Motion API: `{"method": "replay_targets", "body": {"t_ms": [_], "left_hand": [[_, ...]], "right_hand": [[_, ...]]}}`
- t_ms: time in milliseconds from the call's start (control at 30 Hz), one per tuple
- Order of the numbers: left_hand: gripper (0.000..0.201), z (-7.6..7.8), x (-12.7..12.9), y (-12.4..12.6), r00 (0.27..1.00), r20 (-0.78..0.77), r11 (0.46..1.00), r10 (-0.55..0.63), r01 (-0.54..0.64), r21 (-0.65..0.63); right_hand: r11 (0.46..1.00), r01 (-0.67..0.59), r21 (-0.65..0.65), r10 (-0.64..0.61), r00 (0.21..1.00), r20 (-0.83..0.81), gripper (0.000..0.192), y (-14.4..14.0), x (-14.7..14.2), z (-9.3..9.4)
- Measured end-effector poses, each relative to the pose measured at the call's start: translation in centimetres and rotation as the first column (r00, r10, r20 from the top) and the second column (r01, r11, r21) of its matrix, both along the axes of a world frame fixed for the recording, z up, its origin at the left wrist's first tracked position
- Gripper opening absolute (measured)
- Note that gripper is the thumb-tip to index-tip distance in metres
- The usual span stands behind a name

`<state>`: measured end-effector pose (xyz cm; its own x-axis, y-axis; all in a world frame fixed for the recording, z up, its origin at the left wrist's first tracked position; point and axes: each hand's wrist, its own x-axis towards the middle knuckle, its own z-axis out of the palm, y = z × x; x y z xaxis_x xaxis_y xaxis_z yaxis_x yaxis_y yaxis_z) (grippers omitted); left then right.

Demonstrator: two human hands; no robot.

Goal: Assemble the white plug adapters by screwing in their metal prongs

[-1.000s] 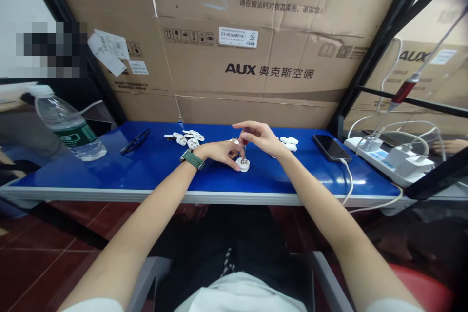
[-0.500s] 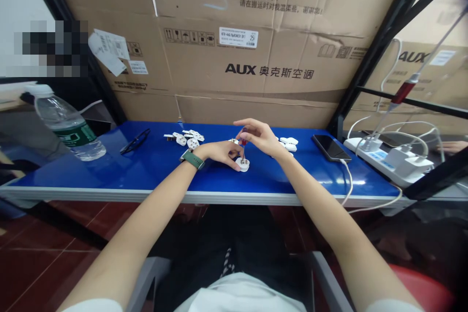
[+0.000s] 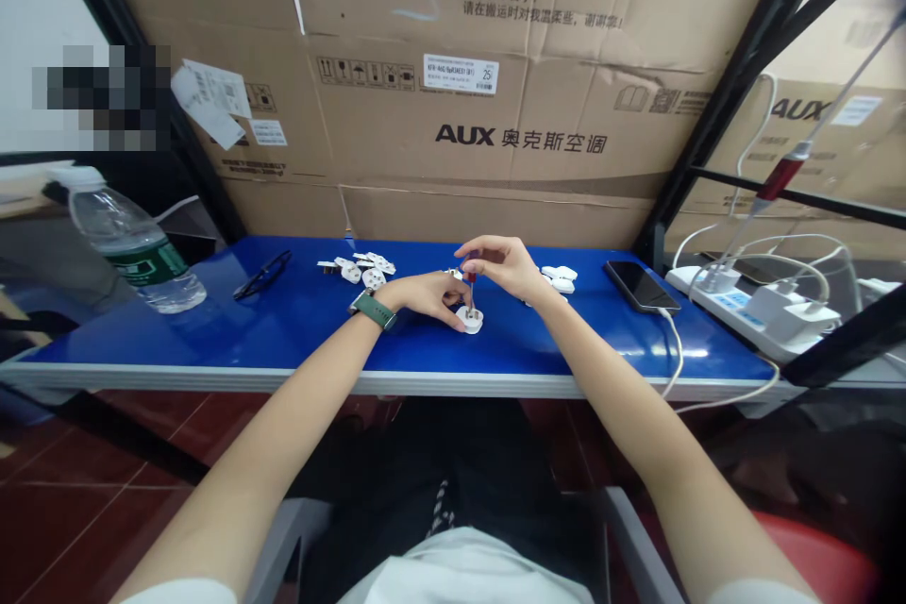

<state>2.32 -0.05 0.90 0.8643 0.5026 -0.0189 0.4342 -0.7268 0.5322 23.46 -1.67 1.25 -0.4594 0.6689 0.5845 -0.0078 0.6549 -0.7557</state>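
A white plug [image 3: 469,318] lies flat on the blue table [image 3: 297,321], close to the table's middle and toward its near side. The left hand [image 3: 427,293] rests on the table with its fingers pressed around the plug's left side, pinning it down. A small screwdriver [image 3: 470,288] with a red handle stands upright on top of the plug, its tip on the plug's upper face. The right hand [image 3: 504,266] sits just above, its fingertips pinched together on the red handle; the other fingers curl loosely.

A green watch [image 3: 373,309] sits on the left wrist, just left of the grip. Beyond it and to the left, a loose cluster of white plugs [image 3: 360,268] lies on the table. Just right of the grip, behind the right hand, a few more white pieces [image 3: 561,279] lie close together. Farther right, a dark phone [image 3: 641,286] lies flat with a white cable running from its near end, and past the table's right end is a white power strip [image 3: 743,310] with chargers plugged in.

Well to the left of the grip lie black glasses [image 3: 263,274], and beyond them a water bottle [image 3: 127,241] tilts at the table's far left edge. Cardboard boxes [image 3: 453,66] stand behind the table.
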Motion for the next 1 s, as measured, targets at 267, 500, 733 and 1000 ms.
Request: {"method": "replay_targets", "body": {"t_ms": [267, 500, 733, 1000], "left_hand": [[0.050, 0.7, -0.6, 0.2, 0.971, 0.185, 0.979, 0.149, -0.171, 0.110], [0.042, 0.0, -1.9, 2.0, 0.720, 0.409, 0.566, 0.561, -0.694, 0.445], [0.040, -1.2, -2.7, 2.9, 0.578, 0.191, 0.460, 0.793, -0.775, 0.434], [0.039, -2.6, -3.0, 4.4, 0.682, 0.083, 0.630, 0.727, -0.710, 0.316]], "right_hand": [[0.939, 0.343, -0.003, -0.320, 0.871, -0.372, 0.054, 0.8, 0.4, 0.2], [0.885, 0.436, -0.163, -0.464, 0.798, -0.384, 0.033, 3.1, 2.4, -0.1], [0.767, 0.568, 0.296, -0.638, 0.633, 0.439, 0.017, 2.9, 2.5, -1.0], [0.752, 0.593, 0.287, -0.558, 0.343, 0.756, 0.022, 3.3, 3.5, -1.7]]}}
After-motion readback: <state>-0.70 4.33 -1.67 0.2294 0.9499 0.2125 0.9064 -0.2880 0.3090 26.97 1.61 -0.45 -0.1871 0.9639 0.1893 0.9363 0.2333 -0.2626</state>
